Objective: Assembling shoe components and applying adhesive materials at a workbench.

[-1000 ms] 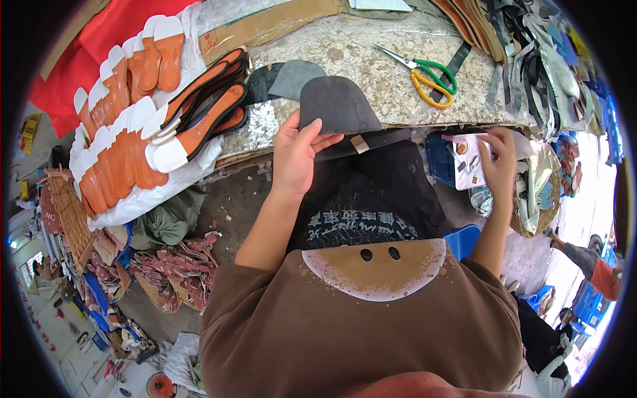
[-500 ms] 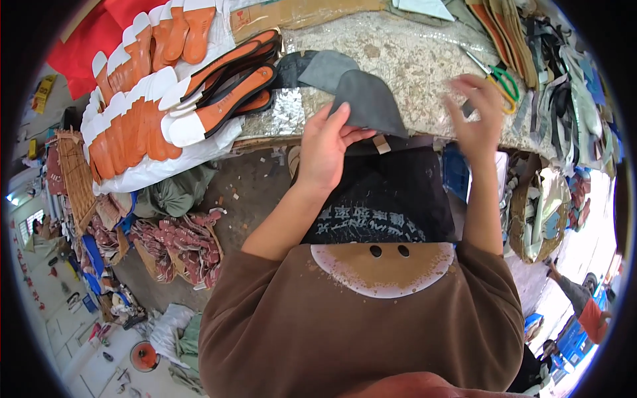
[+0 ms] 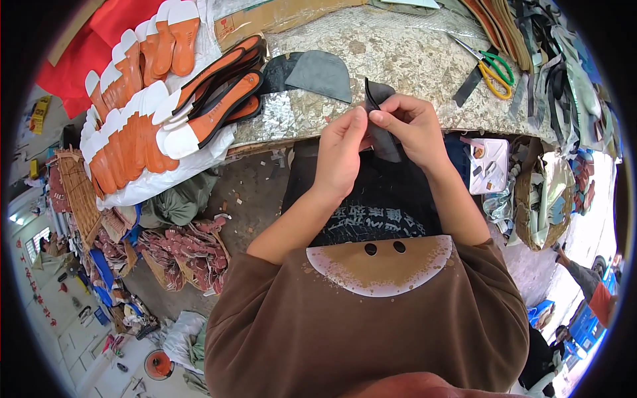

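Note:
A dark grey, rounded leather-like piece (image 3: 381,136) is bent edge-on between my two hands, just over the near edge of the bench. My left hand (image 3: 343,149) pinches its left side between thumb and fingers. With thumb and fingers closed, my right hand (image 3: 413,129) grips its upper right part. Two similar half-round pieces lie flat beyond my left hand: a lighter grey one (image 3: 321,74) partly covers a black one (image 3: 279,71). Scissors (image 3: 491,69) with green and yellow handles rest to the right, partly over a dark strip (image 3: 468,87).
Rows of orange and white insoles (image 3: 129,136) cover the bench's left end, beside black-edged orange soles (image 3: 229,109). Fabric strips (image 3: 564,86) hang at the right. A white tray (image 3: 490,166) and a stuffed basket (image 3: 545,199) stand below the bench edge. Cardboard (image 3: 285,16) lies along the back.
My right hand has come left from near the scissors and taken hold of the grey piece. The piece, flat in my left hand before, is now turned edge-on and bent.

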Motion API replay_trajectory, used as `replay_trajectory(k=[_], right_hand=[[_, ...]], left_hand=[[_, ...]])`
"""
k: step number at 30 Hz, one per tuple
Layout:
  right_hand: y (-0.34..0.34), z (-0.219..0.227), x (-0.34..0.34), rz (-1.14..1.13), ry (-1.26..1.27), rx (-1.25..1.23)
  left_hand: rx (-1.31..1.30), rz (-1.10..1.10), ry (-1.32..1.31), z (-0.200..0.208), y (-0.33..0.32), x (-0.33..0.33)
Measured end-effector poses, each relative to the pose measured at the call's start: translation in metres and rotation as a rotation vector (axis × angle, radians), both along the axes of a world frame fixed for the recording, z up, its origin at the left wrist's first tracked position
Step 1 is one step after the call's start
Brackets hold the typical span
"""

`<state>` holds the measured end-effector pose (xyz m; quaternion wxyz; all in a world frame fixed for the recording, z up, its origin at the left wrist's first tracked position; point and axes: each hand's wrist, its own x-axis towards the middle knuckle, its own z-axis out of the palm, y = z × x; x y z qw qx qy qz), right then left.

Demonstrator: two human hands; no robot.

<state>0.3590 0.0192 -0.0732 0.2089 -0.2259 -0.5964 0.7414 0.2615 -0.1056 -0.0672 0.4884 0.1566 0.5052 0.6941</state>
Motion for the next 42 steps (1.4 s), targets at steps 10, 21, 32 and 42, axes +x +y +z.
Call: replay_trajectory(k=[10,21,32,42], right_hand=[[0.001,-0.006,0.006,0.048,-0.025,-0.069],[-0.006,-0.005,0.001,-0.012,-0.043,-0.087],[0.014,-0.004,0.006,-0.237,0.026,-0.192],[0.101,0.007,0.005,-0.140,-0.269,1.452]], left_hand=[[-0.003,0.009,-0.091,0.006,0.004,0.002],[-0.005,0.050,0.015,-0.002,0.003,0.001],[0.058,0.130,-0.342,-0.009,-0.004,-0.017],[0.139,0.270,0.125,-0.002,-0.015,-0.030]])
